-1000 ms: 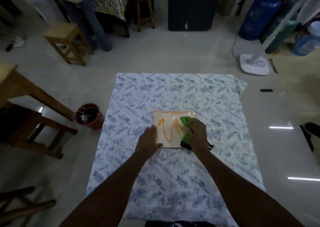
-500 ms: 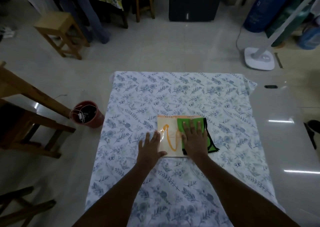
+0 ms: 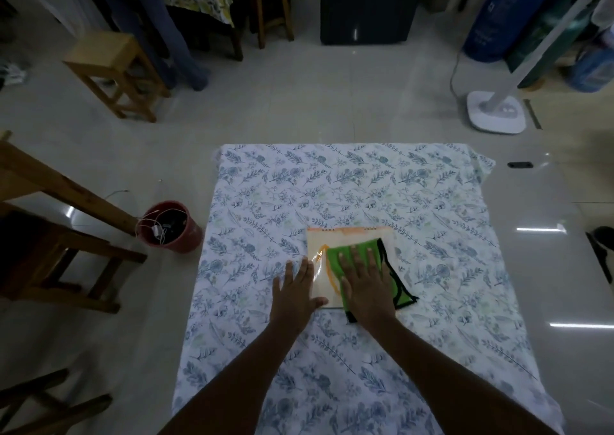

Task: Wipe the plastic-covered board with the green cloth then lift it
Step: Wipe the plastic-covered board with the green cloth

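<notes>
A board point(image 3: 345, 240) wrapped in shiny plastic lies flat on a sheet point(image 3: 349, 188) with blue leaves on it, and the sheet is spread on a pale floor point(image 3: 299, 102); the board is cream with an orange squiggle point(image 3: 324, 252) drawn on it. A green cloth point(image 3: 339, 255) with a black edge lies over the right part of the board, and its near right corner hangs off onto the sheet. The right hand point(image 3: 363, 285) is flat on top of the cloth with the fingers point(image 3: 355, 255) spread out straight; it presses down and grips nothing. The left hand point(image 3: 294, 296) is flat too, fingers spread wide; it rests on the sheet at the left edge of the board, with its thumb on the near left corner; it holds nothing. A red bucket point(image 3: 187, 238) with wires inside stands on the floor just left of the sheet; wooden stools point(image 3: 109, 69) stand farther off on the left.
</notes>
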A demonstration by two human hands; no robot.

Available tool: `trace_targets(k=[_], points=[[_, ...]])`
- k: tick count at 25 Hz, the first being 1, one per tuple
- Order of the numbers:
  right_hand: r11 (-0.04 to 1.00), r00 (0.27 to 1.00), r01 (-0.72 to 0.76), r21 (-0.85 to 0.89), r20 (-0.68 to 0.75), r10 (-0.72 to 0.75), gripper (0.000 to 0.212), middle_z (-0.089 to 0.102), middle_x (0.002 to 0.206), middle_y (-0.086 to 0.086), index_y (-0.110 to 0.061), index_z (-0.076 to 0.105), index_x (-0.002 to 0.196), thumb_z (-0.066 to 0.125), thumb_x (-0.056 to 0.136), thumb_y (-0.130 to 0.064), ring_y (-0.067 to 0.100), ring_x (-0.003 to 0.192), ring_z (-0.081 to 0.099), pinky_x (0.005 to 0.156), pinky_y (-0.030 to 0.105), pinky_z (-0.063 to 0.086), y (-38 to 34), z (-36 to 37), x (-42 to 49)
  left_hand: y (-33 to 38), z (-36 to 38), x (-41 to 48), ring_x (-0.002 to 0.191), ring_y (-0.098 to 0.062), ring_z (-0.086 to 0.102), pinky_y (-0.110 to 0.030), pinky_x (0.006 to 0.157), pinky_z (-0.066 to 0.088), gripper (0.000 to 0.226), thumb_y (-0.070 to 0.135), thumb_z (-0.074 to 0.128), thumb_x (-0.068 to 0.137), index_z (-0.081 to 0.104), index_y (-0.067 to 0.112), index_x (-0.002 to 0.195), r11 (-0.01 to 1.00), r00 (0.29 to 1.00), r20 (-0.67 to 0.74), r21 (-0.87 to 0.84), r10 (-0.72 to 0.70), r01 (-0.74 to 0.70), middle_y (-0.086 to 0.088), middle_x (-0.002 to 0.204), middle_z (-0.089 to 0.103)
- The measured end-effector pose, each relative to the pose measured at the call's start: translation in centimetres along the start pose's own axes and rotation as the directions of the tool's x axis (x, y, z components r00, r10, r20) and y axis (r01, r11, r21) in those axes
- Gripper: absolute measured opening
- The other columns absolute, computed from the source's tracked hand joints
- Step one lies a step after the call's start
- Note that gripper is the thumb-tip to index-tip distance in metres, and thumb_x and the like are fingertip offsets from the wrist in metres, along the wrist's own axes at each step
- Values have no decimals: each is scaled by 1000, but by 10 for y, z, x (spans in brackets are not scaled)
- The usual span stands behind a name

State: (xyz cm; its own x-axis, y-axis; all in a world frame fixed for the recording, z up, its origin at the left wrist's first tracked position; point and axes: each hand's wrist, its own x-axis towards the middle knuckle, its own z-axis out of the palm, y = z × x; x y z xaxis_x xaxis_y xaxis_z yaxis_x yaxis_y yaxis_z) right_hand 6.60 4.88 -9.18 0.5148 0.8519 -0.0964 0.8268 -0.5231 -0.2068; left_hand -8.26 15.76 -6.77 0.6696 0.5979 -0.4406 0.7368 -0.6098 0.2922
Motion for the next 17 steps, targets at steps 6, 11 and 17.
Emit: trace_targets(k=[6,11,17], points=[[999,999,37,-20,38,-36,55,18,159,1,-35,12,150,23,97,-46,32,146,11,111,60,23,-4,1,46,-3,1,2,148,-31,-12,-56,118,3,87,63,40,89,-1,19,151,1000,1000,3,-2,27,-27,-2,163,-5],[999,999,33,-15,9,-33,57,16,160,4,-31,15,151,24,96,-46,34,145,10,111,58,20,-25,9,-5,-8,5,2,148,-31,-15,-56,118,1,87,68,29,86,-4,20,151,999,999,25,9,48,-48,0,163,-10],[998,999,22,-57,40,-20,56,20,159,5,-35,9,149,19,96,-50,36,144,15,109,61,27,-29,5,45,-21,-9,8,149,-28,-3,-54,117,13,88,57,51,88,5,19,152,991,991,36,41,127,-129,3,163,3]])
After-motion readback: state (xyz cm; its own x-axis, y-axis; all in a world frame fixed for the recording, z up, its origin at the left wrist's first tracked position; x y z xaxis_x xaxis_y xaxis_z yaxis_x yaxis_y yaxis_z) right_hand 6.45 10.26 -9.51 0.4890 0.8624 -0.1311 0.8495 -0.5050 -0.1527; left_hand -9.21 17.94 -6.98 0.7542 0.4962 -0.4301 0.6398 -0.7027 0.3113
